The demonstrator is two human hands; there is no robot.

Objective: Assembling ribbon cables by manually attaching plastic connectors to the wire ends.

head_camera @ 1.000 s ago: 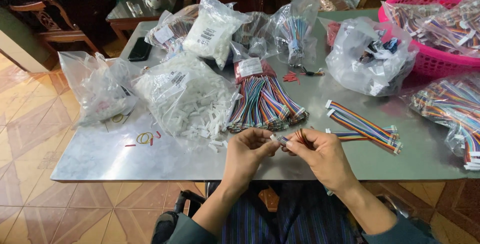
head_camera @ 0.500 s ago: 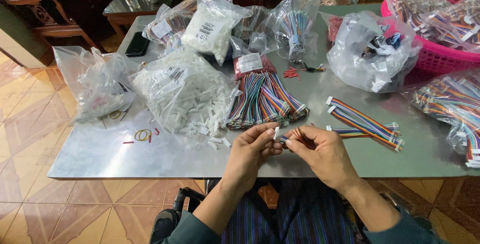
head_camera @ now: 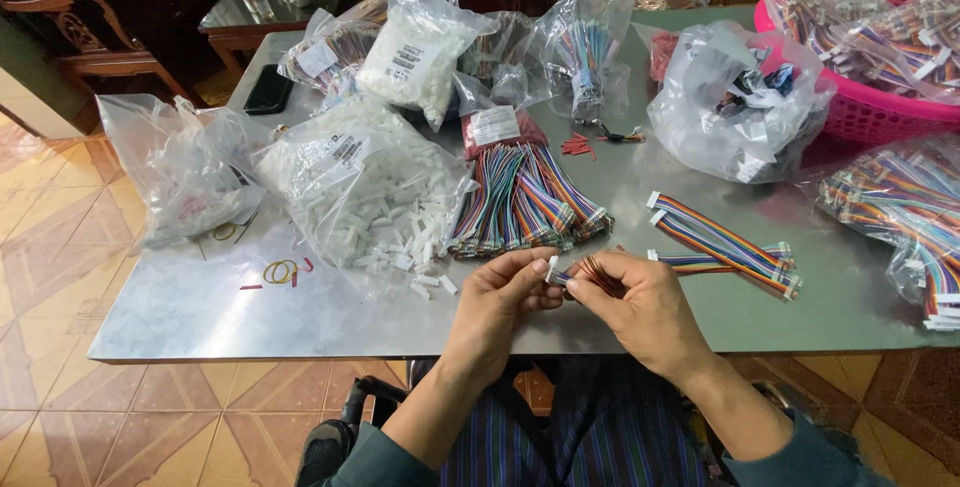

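Note:
My left hand point(head_camera: 497, 305) pinches a small white plastic connector point(head_camera: 551, 268) at the end of a short multicoloured ribbon cable point(head_camera: 585, 271). My right hand point(head_camera: 640, 305) grips the cable's wires right beside it, over the near edge of the metal table point(head_camera: 200, 307). Just beyond my hands lies a fanned bundle of rainbow cables point(head_camera: 525, 202). An open bag of white connectors point(head_camera: 365, 187) spills loose pieces to its left. Finished cables with white ends point(head_camera: 720, 237) lie to the right.
Several clear bags of parts crowd the far half of the table. A pink basket point(head_camera: 865, 112) of cables stands at the far right, more bagged cables point(head_camera: 905, 212) near it. A black phone point(head_camera: 269, 89) and yellow rubber bands point(head_camera: 279, 271) lie at left. Wooden chair behind.
My hands stay together at the table's near edge, fingers shifting slightly on the connector and cable. The view has tilted a little.

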